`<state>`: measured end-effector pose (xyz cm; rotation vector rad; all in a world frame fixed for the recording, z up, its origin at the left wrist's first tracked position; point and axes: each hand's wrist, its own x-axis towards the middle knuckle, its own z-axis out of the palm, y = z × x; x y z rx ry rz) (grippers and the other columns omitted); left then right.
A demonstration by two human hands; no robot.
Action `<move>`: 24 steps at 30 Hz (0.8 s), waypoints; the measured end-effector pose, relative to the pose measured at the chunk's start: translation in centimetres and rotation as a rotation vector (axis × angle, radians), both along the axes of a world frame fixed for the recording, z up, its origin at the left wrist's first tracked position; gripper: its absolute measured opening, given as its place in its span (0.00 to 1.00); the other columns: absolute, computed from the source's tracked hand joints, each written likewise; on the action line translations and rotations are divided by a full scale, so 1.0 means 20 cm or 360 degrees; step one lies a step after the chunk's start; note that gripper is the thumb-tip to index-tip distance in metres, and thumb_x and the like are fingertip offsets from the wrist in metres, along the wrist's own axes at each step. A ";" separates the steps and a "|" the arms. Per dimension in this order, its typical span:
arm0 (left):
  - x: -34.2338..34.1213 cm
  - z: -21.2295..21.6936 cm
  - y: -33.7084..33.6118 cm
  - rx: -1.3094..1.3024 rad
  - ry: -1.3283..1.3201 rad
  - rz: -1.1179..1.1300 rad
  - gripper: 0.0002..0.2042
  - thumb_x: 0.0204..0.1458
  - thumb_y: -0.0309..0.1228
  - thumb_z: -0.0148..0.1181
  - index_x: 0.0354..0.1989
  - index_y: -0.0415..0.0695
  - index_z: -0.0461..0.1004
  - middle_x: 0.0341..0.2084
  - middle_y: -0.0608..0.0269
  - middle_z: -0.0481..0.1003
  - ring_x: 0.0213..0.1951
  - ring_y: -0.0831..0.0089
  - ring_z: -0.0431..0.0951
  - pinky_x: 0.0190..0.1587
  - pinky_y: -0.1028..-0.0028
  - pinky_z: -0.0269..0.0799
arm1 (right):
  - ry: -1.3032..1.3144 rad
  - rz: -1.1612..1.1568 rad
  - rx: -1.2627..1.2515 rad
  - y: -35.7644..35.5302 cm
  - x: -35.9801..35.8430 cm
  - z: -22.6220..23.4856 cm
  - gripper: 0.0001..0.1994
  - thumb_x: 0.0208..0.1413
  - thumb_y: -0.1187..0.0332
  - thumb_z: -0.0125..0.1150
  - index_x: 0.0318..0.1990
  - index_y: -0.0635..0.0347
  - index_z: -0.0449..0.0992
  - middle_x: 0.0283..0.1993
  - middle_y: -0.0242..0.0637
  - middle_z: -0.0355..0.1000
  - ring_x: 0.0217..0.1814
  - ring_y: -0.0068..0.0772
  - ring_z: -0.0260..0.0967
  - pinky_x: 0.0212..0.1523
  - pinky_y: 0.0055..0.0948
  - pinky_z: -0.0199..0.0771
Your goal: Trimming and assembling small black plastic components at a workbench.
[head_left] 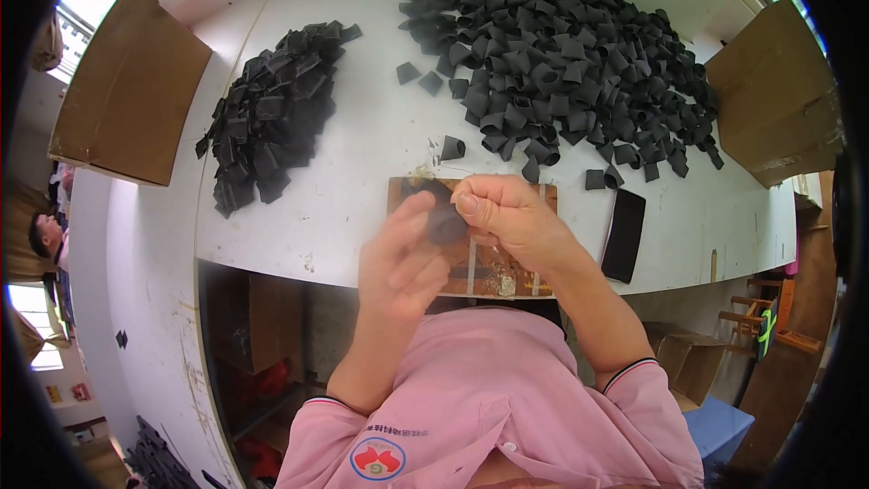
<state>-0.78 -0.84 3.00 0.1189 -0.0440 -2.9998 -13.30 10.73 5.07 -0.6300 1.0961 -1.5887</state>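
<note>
My right hand (507, 213) pinches a black tube-shaped piece (444, 222) between thumb and bent fingers, above a worn brown board (493, 281). Beside that piece is my left hand (405, 258), smeared by motion, so whether its fingers grip the piece does not show. A single black sleeve-like piece (452, 148) stands on the table just past the board. Many more such hollow pieces form a large heap (561, 54) at the far right. A smaller pile of flatter black pieces (272, 113) lies to the left.
Cardboard boxes stand at the left (136, 86) and right (774, 95) of the white table (362, 154). A dark phone (625, 235) lies right of the board. Another person (47, 235) is at the far left. Below the table's right side are an open carton (683, 362) and a wooden stool (765, 312).
</note>
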 end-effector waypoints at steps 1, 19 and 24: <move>0.01 -0.03 0.00 -0.0052 -0.0118 0.0060 0.11 0.52 0.21 0.43 0.43 0.32 0.63 0.25 0.55 0.71 0.05 0.85 0.52 0.08 0.85 0.48 | -0.0057 0.0063 0.0068 -0.02 -0.01 -0.07 0.13 0.58 0.61 0.49 0.27 0.59 0.67 0.20 0.20 0.57 0.22 0.10 0.50 0.20 0.14 0.50; -0.07 0.06 0.10 -0.2117 -0.0431 0.1113 0.03 0.50 0.22 0.52 0.31 0.35 0.69 0.30 0.58 0.69 0.37 0.71 0.68 0.44 0.73 0.62 | 0.2220 -0.1010 -0.0156 0.03 0.16 -0.01 0.19 0.35 0.64 0.67 0.35 0.63 0.70 0.32 0.38 0.64 0.30 0.36 0.65 0.27 0.28 0.68; -0.08 0.12 0.13 -0.2066 -0.0441 0.1385 0.03 0.50 0.22 0.53 0.31 0.35 0.69 0.31 0.57 0.70 0.37 0.71 0.67 0.44 0.73 0.62 | 0.2395 -0.1092 -0.0193 -0.01 0.15 0.03 0.17 0.34 0.70 0.66 0.34 0.65 0.70 0.31 0.37 0.64 0.28 0.35 0.64 0.24 0.27 0.67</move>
